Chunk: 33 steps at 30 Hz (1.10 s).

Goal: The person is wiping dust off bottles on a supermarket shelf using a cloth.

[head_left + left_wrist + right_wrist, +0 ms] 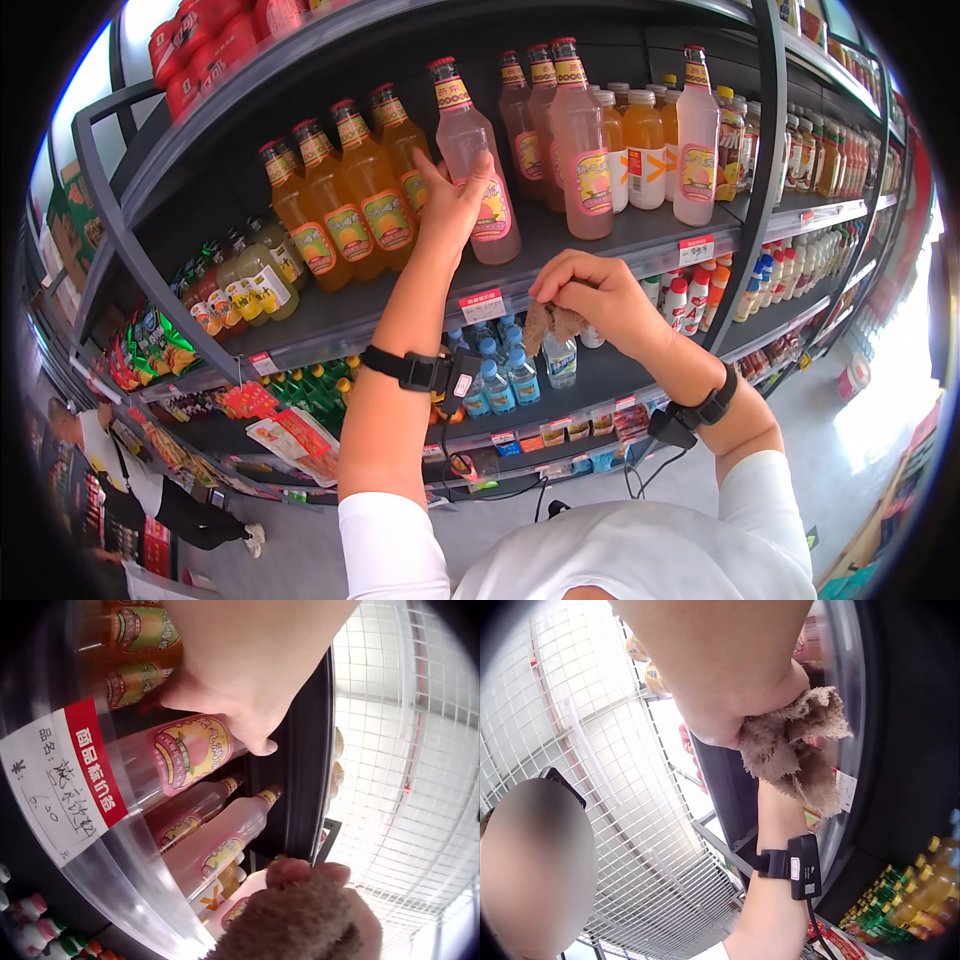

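On the upper shelf, a pink glass bottle [497, 238] with a red cap and a peach label is gripped round its body by my left hand [455, 203]. The bottle leans slightly, and the fingers behind it are partly hidden. Orange bottles [372, 200] of the same shape stand just left of this hand. In front of the shelf edge, my right hand [605, 298] holds a fuzzy brown cloth [548, 324] bunched in its fingers. The cloth hangs down in loose folds in the right wrist view.
More pink bottles [585, 150] stand close on the right, beside orange juice bottles [643, 150]. A price tag [482, 306] sits on the shelf edge [400, 330]. Small blue-capped water bottles [520, 375] fill the shelf below. Another person [140, 470] is at the lower left.
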Each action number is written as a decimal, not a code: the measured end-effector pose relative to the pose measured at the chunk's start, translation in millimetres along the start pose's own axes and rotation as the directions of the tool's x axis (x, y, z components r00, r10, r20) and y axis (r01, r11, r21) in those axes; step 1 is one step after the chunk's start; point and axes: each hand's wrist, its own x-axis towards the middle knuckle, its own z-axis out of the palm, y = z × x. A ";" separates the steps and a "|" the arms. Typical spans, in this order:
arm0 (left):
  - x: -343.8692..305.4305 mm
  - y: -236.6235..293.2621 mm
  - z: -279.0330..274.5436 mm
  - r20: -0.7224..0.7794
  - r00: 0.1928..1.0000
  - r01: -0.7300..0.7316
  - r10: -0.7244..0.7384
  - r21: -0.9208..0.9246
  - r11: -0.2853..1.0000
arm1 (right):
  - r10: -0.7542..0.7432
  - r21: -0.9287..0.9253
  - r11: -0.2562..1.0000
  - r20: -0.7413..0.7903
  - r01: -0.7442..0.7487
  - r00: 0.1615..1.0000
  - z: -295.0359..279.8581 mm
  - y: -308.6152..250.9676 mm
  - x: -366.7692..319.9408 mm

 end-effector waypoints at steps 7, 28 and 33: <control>-110.3 27.9 -8.6 0.102 0.973 -0.164 0.206 -0.317 0.934 | -0.001 0.360 0.932 -0.112 0.041 0.994 25.7 -21.1 19.7; -161.1 0.3 -86.9 0.032 0.998 0.057 -0.047 -0.452 0.890 | 0.219 -0.603 0.735 -0.222 -0.310 0.950 19.8 -11.3 145.2; -165.6 -2.5 -100.4 0.053 0.998 0.062 -0.043 -0.448 0.892 | 0.389 -0.619 0.671 -0.175 -0.408 0.905 12.9 -10.9 175.8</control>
